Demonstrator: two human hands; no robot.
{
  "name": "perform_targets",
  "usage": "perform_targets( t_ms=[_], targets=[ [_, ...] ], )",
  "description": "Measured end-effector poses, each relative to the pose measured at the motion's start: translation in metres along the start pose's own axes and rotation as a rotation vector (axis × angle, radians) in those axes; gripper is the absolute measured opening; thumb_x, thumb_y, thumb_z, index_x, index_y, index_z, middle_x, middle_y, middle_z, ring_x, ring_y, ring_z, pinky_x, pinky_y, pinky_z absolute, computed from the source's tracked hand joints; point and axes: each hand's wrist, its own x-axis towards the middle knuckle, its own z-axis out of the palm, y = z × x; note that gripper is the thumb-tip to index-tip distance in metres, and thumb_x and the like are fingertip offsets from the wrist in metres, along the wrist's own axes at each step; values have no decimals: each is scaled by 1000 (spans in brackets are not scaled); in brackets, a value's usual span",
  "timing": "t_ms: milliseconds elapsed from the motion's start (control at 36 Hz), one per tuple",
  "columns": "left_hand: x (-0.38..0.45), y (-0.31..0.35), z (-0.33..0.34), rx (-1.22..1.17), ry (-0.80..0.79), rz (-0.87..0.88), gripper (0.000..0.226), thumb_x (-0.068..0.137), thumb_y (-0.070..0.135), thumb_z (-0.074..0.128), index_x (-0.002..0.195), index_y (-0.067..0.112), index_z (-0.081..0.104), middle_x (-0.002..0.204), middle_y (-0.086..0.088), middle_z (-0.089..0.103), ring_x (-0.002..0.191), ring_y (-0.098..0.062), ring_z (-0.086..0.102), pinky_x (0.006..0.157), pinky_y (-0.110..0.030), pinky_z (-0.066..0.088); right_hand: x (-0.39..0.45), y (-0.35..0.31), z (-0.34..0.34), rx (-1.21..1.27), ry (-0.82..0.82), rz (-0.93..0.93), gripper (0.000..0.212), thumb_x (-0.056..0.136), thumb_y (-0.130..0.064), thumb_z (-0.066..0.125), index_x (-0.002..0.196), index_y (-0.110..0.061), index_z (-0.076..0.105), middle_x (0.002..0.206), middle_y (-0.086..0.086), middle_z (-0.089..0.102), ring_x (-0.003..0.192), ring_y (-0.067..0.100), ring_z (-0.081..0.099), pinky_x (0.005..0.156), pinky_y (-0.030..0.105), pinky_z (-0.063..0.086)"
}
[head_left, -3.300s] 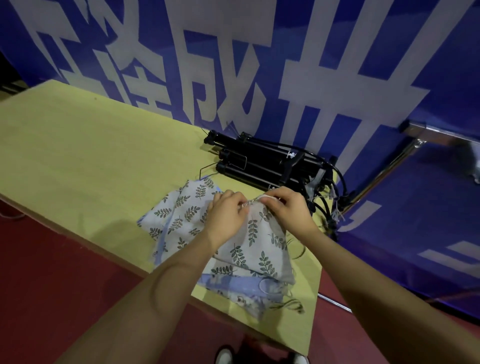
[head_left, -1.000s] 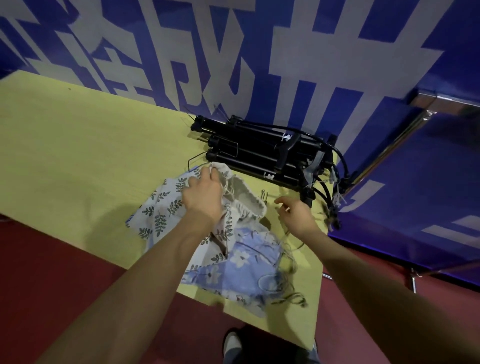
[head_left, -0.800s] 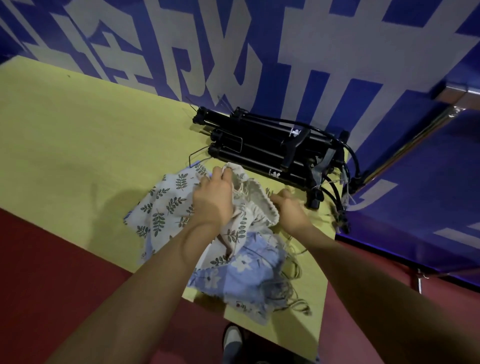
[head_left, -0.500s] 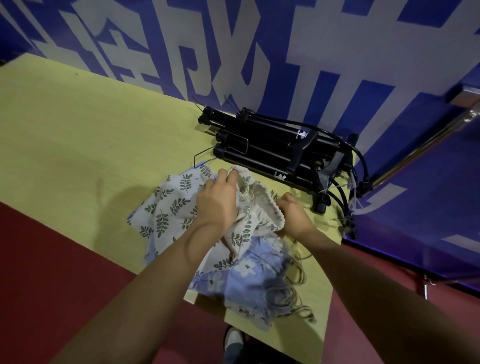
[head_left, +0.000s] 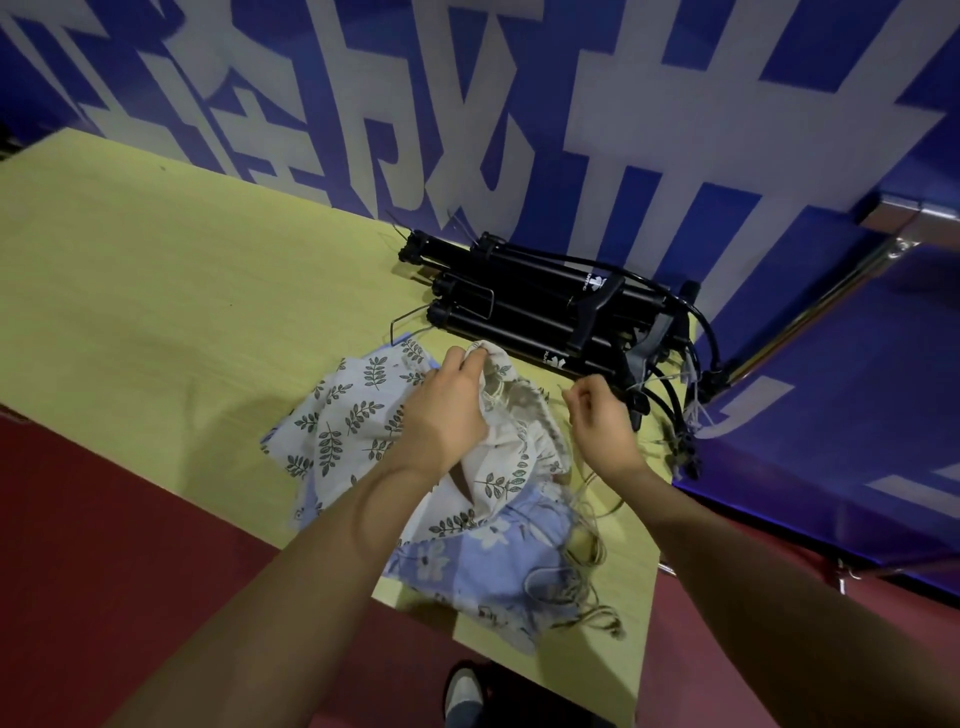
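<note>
Head view: single wide look down over both forearms onto yellow table (head_left: 182, 291).
Leaf-print pouch (head_left: 358, 415): lies on the table's near right part, at 7 o'clock from black folded tripod (head_left: 530, 312), partly overlapping blue floral cloth (head_left: 483, 566) at its 5 o'clock.
Left hand (head_left: 447, 410): curls over the pouch's gathered rim, thumb and fingers clamping the puckered fabric at its far end.
Right hand (head_left: 597, 421): hovers just beside the rim at its 3 o'clock, fingers bent toward the thumb as in a pinch; cannot tell whether a drawstring sits between them, as any cord there is too fine to make out.
Step in hand: probably working the pouch mouth by its drawstring.
Doing it well: hold the rim steady with the left hand; draw the cord straight out toward 3 o'clock, low over the table, in short pulls; steer clear of loose cords (head_left: 587, 561) at 5 o'clock and tripod cables (head_left: 701, 332) at 2 o'clock.
Mouth direction: faces roughly 2 o'clock, toward the tripod.
Long axis: runs roughly 8 to 2 o'clock, flat body trailing toward 8 o'clock; crumpled, so approximate only.
</note>
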Motion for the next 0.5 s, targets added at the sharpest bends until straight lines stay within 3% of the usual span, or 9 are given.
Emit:
perform_targets(
  t_ms=[111,250,333,389,500],
  targets=[
    [-3,0,-7,-180,-42,1,75,82,-8,50,148,15,21,140,-7,30,112,-31,49,76,-40,48,0,-32,-8,155,67,-66,14,96,-21,53,88,-10,54,68,-4,50,59,7,45,55,14,37],
    [-4,1,-23,-399,-53,-14,79,84,-12,46,151,16,14,148,-7,23,130,-27,39,92,-30,43,3,-69,-4,195,-170,-135,9,88,-15,66,79,-13,64,68,-5,60,58,-2,52,59,13,45],
    [-7,0,-37,-443,-41,-34,78,85,-12,44,151,18,14,152,-8,20,138,-28,31,104,-34,39,0,-79,1,10,-221,-214,16,85,-22,69,72,-29,63,68,-13,62,64,2,56,72,28,48],
    [-8,0,-46,-470,-28,-51,77,85,-13,41,151,20,17,153,-9,21,139,-28,29,107,-35,37,-1,-83,4,-236,-173,-312,15,84,-32,68,71,-34,61,68,-16,60,77,5,53,86,35,35],
    [-9,-3,-62,-531,8,-52,75,86,-14,36,150,22,22,154,-6,22,136,-29,34,95,-33,43,0,-94,7,-478,-89,-381,14,86,-41,63,83,-28,69,88,-11,66,105,8,45,93,37,14]
  ],
)
